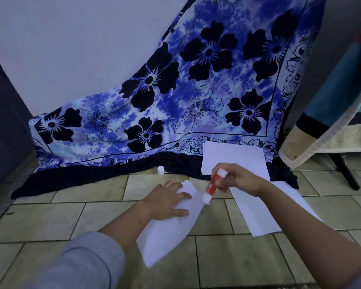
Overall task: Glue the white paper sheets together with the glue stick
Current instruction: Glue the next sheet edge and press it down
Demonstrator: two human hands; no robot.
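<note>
Two hands at lower centre, white sheet (pixel 169 232) is held flat on tiled floor (pixel 92 215) by left hand (pixel 167 200), fingers straight, glue stick (pixel 214 184) is gripped by right hand (pixel 237 180), tip at sheet's right edge

Hands: two, a left hand (pixel 165 200) and a right hand (pixel 240 180); glue stick (pixel 214 185): one, red with white ends; loose white cap (pixel 160 170): one. White paper: two separate pieces on the tiled floor, a curled sheet (pixel 169 232) and a flat sheet (pixel 256 213), plus one stack of sheets (pixel 233 157) whose number cannot be told. Textiles: two, one blue flowered cloth (pixel 196 90) and one striped blanket (pixel 331 126); black stand leg (pixel 345 172): one; grey sleeve (pixel 88 261): one.
</note>
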